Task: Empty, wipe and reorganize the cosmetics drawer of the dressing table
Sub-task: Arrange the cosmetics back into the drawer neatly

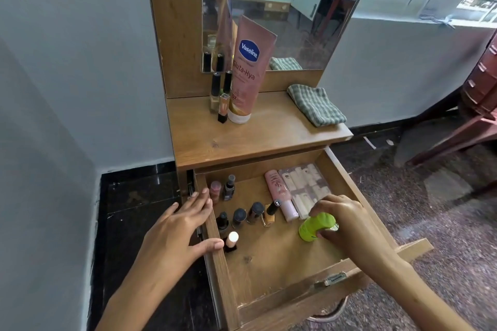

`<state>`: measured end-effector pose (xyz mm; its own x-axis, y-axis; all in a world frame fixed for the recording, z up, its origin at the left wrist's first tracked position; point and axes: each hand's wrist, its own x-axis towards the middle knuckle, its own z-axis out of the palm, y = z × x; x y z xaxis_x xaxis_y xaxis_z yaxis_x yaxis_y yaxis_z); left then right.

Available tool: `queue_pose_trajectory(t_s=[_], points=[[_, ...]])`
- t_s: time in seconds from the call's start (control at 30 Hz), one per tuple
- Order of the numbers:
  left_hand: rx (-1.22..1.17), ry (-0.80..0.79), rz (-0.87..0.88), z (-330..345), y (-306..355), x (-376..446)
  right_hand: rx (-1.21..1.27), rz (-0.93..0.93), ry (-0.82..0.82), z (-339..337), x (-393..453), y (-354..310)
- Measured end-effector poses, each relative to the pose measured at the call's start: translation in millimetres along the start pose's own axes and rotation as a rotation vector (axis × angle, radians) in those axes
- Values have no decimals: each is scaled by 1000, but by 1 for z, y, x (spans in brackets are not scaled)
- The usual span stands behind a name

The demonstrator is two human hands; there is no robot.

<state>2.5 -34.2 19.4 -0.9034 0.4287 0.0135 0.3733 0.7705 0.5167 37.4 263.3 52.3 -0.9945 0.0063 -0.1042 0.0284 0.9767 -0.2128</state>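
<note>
The wooden drawer [282,258] of the dressing table stands pulled open. My right hand [341,220] grips a bright green container [313,227] near the drawer's right side. My left hand [178,228] rests with straight fingers on the drawer's left wall, thumb over the edge. Inside stand several small dark nail polish bottles [239,216], a pale-capped bottle [231,240], a pink tube [281,193] and a clear pack of false nails [306,185]. On the tabletop [269,134] stand a pink Vaseline tube [248,70] and three slim bottles [219,94].
A folded green checked cloth [316,105] lies on the tabletop's right side below the mirror [285,8]. A grey wall is at the left, with dark floor tiles beneath. Reddish furniture [473,105] stands at the far right on the speckled floor.
</note>
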Motion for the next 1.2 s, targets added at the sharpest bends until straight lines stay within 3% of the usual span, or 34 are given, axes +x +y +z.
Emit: queue_pose_trajectory(t_s=[0.13, 0.23, 0.43, 0.53, 0.67, 0.93, 1.2], points=[[-1, -20, -17, 0, 1, 1, -106, -5, 12, -1, -9, -7], [2, -27, -27, -1, 2, 1, -116, -54, 113, -11, -16, -18], [46, -62, -54, -6, 4, 2, 16, -396, 403, -28, 13, -76], [94, -135, -51, -6, 3, 6, -18, -466, 391, -25, 49, -111], [133, -201, -37, -3, 0, 8, -25, -419, 275, -28, 97, -147], [161, -323, -31, -6, -3, 15, -88, -258, 265, -43, 133, -175], [77, -166, -32, -1, -2, 6, -153, -429, 392, -48, 132, -157]])
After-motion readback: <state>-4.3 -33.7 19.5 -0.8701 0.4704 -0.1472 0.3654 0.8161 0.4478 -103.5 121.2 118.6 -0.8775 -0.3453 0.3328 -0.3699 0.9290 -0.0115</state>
